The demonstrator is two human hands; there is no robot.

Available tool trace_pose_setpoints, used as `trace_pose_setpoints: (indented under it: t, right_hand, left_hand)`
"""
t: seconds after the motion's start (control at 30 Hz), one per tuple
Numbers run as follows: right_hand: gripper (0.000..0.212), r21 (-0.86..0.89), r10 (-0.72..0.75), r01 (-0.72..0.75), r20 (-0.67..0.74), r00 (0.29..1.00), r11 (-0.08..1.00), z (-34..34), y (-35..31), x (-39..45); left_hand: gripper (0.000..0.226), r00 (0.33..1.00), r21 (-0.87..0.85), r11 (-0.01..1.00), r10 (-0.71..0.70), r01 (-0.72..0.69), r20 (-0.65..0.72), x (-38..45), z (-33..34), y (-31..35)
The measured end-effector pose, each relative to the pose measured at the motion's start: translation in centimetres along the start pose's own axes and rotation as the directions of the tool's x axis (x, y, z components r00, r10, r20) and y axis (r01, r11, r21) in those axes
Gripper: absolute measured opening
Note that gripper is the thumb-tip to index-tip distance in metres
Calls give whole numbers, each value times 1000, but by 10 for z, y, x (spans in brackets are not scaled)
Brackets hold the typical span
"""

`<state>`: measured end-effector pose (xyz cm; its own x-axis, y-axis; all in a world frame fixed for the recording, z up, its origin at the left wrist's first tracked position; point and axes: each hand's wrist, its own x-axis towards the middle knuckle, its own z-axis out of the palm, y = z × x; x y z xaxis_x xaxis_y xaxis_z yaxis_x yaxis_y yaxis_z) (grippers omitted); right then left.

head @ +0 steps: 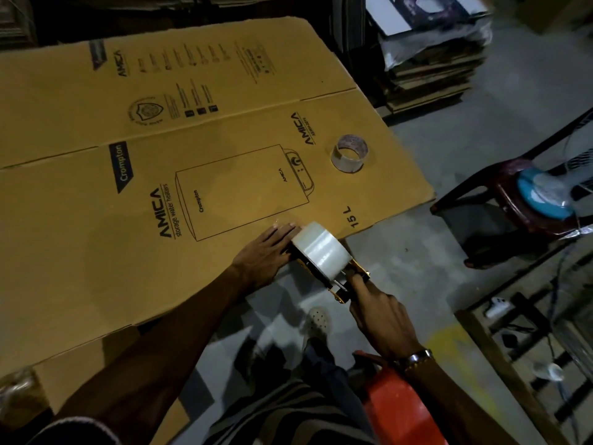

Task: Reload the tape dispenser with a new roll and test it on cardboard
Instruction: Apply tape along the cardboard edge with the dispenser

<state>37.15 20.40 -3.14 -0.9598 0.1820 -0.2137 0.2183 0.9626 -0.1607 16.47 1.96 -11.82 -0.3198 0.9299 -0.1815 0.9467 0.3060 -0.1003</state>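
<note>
Two tape rolls [321, 248] [349, 153], one dispenser [348, 282], one cardboard [128, 220].

Matt brown cardboard [224, 175]; glossy clear tape roll [321, 248]; dispenser [348, 281] of yellow-painted metal

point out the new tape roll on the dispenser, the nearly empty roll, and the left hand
new tape roll [321, 248], head view, on its curved outer band of tape
nearly empty roll [349, 153], head view, on its rim, lying on the cardboard
left hand [263, 252], head view, on its back

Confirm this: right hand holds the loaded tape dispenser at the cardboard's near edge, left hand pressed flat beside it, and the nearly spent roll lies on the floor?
Not quite. In the head view the nearly spent roll lies on the cardboard, not the floor. The right hand, tape dispenser and left hand are as stated.
</note>
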Motion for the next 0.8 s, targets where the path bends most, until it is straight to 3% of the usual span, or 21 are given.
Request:
trace_pose_setpoints:
  t: [0.17, 0.3, 0.4, 0.53, 0.67, 0.8]
  right_hand:
    - [36, 36, 25, -26, 17, 1000, 999, -1, 6, 1]
    - [36, 31, 19, -19, 13, 1000, 999, -6, 9, 4]
    - [33, 72, 18, -18, 1, 1000, 997, -6, 8, 4]
    - [33, 207, 32, -25, -28, 999, 978, -1, 13, 1]
    - [50, 355, 59, -50, -13, 998, 933, 0, 19, 3]
    - [47, 154, -6, 13, -43, 999, 988, 0, 17, -1]
  left_hand:
    - [63, 998, -93, 996, 7, -13, -65, 0, -1, 0]
    - [61, 1000, -85, 996, -14, 14, 0, -1, -4, 3]
    - [60, 999, -85, 996, -27, 24, -39, -3, -5, 2]
    - [81, 985, -79, 995, -78, 66, -157, -1, 1, 7]
    - [94, 981, -79, 991, -121, 110, -149, 2, 8, 9]
    - [89, 986, -77, 992, -111, 101, -127, 1, 9, 9]
